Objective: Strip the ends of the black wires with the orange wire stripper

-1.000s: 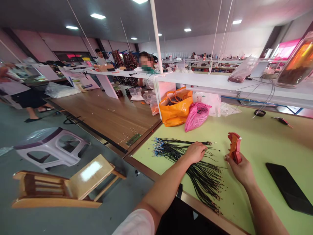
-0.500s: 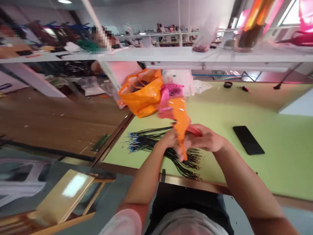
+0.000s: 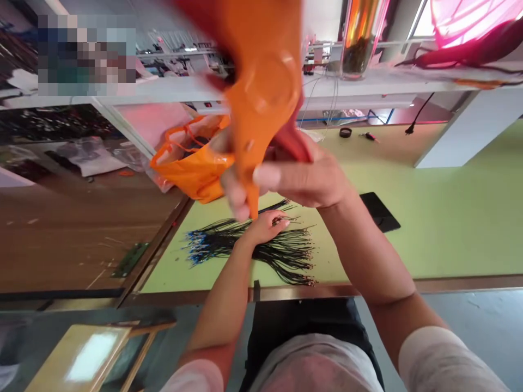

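Observation:
My right hand (image 3: 314, 177) is raised close to the camera, wrapped around an orange-and-red hand tool (image 3: 265, 92). The tool has a flat orange body with a round raised disc; blur hides what kind it is. Below it, my left hand (image 3: 265, 226) lies over a spread bundle of thin black wires (image 3: 281, 247). Its fingers curve over the wires, with a gap between thumb and fingers. The wires have blue ends (image 3: 198, 247) at the left and small coppery tips at the right.
An orange bag (image 3: 192, 174) stands behind the wires. On the green tabletop (image 3: 441, 228) lie a black phone (image 3: 379, 211), a black ring (image 3: 345, 132) and a small red-and-black tool (image 3: 369, 136). A white shelf (image 3: 163, 90) crosses above; a wooden stool (image 3: 77, 354) stands at the lower left.
The tool has come up towards the camera in my right hand. My left hand has left the tool and come down onto the wires. The view has shifted right.

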Action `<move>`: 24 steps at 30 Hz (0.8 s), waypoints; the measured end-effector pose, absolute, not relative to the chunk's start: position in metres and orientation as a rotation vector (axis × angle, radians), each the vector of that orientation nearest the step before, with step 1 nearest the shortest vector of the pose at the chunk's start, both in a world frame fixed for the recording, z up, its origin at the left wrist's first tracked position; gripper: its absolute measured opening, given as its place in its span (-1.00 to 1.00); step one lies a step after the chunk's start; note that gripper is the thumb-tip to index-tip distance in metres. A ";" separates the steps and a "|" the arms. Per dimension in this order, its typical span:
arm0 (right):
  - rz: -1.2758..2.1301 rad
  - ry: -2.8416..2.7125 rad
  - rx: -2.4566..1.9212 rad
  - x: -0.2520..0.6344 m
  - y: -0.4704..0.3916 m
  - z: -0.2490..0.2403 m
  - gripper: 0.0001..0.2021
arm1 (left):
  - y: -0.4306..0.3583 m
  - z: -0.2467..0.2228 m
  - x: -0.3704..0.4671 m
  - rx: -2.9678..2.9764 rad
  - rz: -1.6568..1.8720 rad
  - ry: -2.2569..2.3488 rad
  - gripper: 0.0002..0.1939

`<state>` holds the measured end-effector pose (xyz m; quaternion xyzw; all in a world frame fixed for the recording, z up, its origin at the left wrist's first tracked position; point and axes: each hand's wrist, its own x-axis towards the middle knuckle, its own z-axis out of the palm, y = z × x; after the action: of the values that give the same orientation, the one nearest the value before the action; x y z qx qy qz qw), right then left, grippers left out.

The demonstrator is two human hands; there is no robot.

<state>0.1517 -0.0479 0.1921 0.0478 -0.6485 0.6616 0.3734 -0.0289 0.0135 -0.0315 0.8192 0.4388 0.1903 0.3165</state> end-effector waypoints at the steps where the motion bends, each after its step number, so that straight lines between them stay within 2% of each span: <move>1: 1.631 -1.533 0.102 0.157 -0.042 0.190 -0.71 | 0.014 -0.031 -0.028 2.160 0.504 1.143 -0.52; 5: 1.583 -1.274 -0.129 0.183 -0.022 0.158 -0.69 | 0.018 -0.031 -0.024 2.147 0.557 1.114 -0.52; 8: 1.601 -1.282 -0.227 0.208 -0.020 0.109 -0.60 | 0.019 -0.033 -0.023 2.125 0.557 1.157 -0.49; 15: 1.616 -1.080 -0.705 0.245 -0.015 0.004 -0.53 | 0.021 -0.042 -0.017 2.045 0.605 1.290 -0.56; 19: 1.609 -0.918 -0.792 0.248 -0.009 -0.020 -0.52 | 0.026 -0.042 -0.016 2.112 0.576 1.258 -0.59; 24: 1.623 -0.868 -0.834 0.247 -0.008 -0.026 -0.53 | 0.026 -0.024 -0.008 2.312 0.316 1.336 -0.73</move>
<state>0.2474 -0.0084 -0.0255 -0.3495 -0.3638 0.6804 0.5316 -0.0082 0.0259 -0.0235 0.8378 0.4843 0.1146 0.2244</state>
